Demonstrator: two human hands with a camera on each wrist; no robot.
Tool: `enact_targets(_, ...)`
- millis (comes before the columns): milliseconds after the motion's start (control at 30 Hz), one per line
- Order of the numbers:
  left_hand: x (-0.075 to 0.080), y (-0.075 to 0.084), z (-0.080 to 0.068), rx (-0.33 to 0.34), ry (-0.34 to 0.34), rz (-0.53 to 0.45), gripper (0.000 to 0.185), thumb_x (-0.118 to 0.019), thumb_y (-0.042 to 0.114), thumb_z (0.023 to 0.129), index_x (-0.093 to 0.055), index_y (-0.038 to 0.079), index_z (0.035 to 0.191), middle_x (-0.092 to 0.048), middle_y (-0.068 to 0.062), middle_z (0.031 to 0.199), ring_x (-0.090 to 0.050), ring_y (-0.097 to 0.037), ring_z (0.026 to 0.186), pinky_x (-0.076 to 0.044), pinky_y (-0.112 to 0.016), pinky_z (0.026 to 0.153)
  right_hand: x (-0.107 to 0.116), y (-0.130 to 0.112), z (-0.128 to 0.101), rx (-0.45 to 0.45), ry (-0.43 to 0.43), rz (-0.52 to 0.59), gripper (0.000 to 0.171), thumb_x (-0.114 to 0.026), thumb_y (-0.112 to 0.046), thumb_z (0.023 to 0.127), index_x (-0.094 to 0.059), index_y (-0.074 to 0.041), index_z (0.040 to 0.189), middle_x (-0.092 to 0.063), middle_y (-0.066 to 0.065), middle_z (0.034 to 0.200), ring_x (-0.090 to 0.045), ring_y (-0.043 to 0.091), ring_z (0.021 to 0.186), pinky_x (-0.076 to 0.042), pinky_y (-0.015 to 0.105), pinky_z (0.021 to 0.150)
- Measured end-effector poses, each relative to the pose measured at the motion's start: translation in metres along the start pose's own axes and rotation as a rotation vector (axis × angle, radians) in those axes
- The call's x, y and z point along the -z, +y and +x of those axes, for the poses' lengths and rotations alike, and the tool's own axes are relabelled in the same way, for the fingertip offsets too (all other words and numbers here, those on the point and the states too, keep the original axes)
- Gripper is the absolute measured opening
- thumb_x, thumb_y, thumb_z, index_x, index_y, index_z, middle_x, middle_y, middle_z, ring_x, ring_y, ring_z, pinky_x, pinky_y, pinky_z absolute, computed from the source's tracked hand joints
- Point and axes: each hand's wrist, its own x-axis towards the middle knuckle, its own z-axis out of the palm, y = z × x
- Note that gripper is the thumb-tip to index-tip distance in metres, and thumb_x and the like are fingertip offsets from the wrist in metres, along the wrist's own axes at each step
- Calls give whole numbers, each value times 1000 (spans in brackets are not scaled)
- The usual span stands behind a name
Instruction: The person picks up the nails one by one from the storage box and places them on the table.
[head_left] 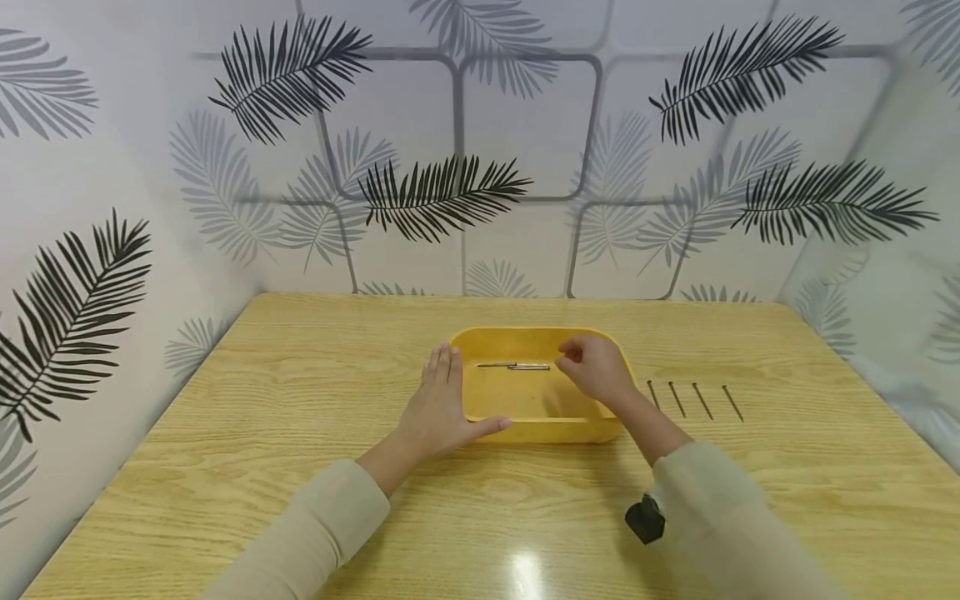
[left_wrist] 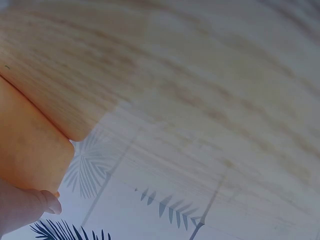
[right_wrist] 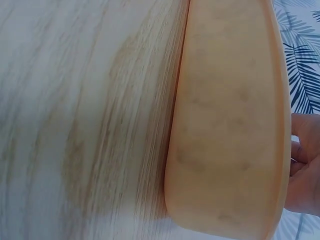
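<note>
A shallow yellow tray (head_left: 547, 432) sits on the table, with two thin nail-like metal pieces (head_left: 528, 367) lying end to end on its floor. Against the tray's left side rests my left hand (head_left: 442, 412), fingers straight along the left rim and thumb stretched along the front one. Its thumb also shows on the rim in the left wrist view. My right hand (head_left: 596, 367) is over the right part of the tray, fingers bent, with a gap between thumb and index finger; I see nothing held. The tray wall partly hides this hand in the right wrist view.
Several long dark nails (head_left: 702, 401) lie in a spaced row on the table to the right of the tray. A small black object (head_left: 645, 519) shows by the right sleeve. Behind the wooden table (head_left: 337, 333) stands a leaf-patterned wall (head_left: 517, 242).
</note>
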Motion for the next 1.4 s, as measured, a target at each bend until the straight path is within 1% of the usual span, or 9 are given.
enact_targets(400, 1, 0, 0, 6, -8, -13, 116, -53, 72, 76, -4, -6, 147, 0, -24, 154, 2, -34, 144, -9, -47, 117, -11, -1, 16, 10, -74, -21, 31, -58, -8, 88, -61, 12, 111, -63, 27, 110, -59, 38, 101, -49, 47, 89)
enact_targets(700, 1, 0, 1, -1, 0, 8, 116, -53, 73, 75, -6, -7, 146, -4, -25, 154, -1, -36, 144, -11, -47, 117, -17, -4, 25, 58, -179, -108, 31, -59, -8, 87, -62, 12, 110, -63, 26, 110, -60, 38, 104, -49, 46, 90)
enact_targets(767, 1, 0, 1, -1, 2, 9, 117, -53, 73, 75, -6, -7, 146, -5, -25, 154, -2, -36, 144, -11, -47, 117, -25, 7, 35, 70, -215, -138, 31, -61, -10, 87, -62, 10, 111, -64, 24, 112, -60, 37, 106, -49, 45, 91)
enact_targets(1000, 1, 0, 1, 1, 0, 1, 117, -54, 73, 75, -6, -6, 146, -5, -24, 154, 1, -34, 144, -10, -46, 117, -101, 116, 99, 216, -187, -347, 34, -67, -22, 84, -67, 3, 106, -68, 18, 106, -63, 32, 97, -53, 40, 77)
enact_targets(1067, 1, 0, 1, 2, -1, 0, 117, -54, 72, 75, -6, -6, 146, -4, -24, 154, 1, -34, 144, -10, -46, 117, -111, 131, 109, 199, -223, -382, 35, -66, -23, 85, -66, 2, 109, -66, 17, 110, -62, 32, 101, -52, 41, 83)
enact_targets(1100, 1, 0, 1, 1, -1, 1, 117, -54, 72, 75, -6, -7, 146, -5, -25, 154, 0, -34, 144, -10, -46, 117, -118, 139, 113, 206, -201, -399, 32, -67, -20, 83, -67, 2, 107, -68, 16, 107, -63, 32, 99, -52, 42, 83)
enact_targets(1233, 0, 0, 1, -1, 0, 4, 116, -54, 72, 75, -7, -7, 146, -4, -25, 154, 0, -34, 144, -10, -46, 117, -124, 144, 118, 219, -169, -443, 18, -68, -16, 79, -70, -2, 89, -70, 9, 87, -63, 26, 80, -51, 38, 71)
enact_targets(1300, 0, -1, 1, -3, 3, 0, 117, -54, 72, 75, -7, -7, 146, -4, -25, 154, 1, -34, 144, -10, -46, 117, -125, 142, 117, 229, -145, -453, 9, -67, -14, 76, -67, -6, 75, -65, 3, 73, -56, 19, 66, -47, 34, 60)
enact_targets(1400, -1, -1, 1, -4, 9, -2, 117, -54, 73, 75, -6, -6, 146, -4, -25, 154, 1, -34, 144, -10, -46, 117, -119, 135, 113, 259, -155, -453, 13, -65, -15, 76, -61, -8, 66, -55, 2, 63, -42, 16, 57, -37, 31, 52)
